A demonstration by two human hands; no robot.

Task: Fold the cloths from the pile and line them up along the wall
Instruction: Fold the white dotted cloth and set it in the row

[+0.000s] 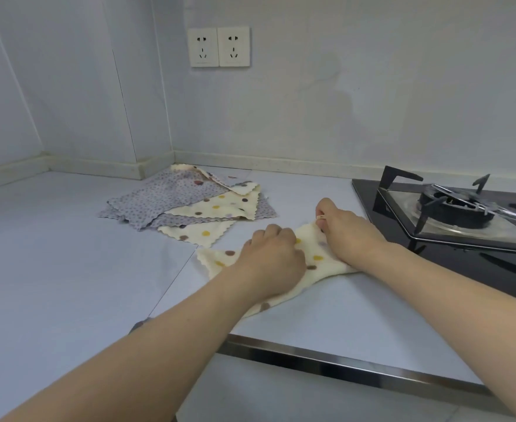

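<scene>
I am watching my left hand (268, 257) pressing closed-fingered on the cream dotted fleece cloth (314, 257) lying on the pale surface (68, 254), while my right hand (346, 229) is pinching its far corner. Beside the black gas hob (451, 214), that corner risks slipping and skewing the fold. My hands are hiding the crease.

Only two forearms and two hands of the person are visible. Both forearms are bare up to the frame edge; no sleeve covers them. The left hand (270, 257) wears no glove, ring or watch. The right hand (349, 231) is also bare, without glove or bracelet. The fingers (322, 208) have short nails, and no polish can be seen.
</scene>
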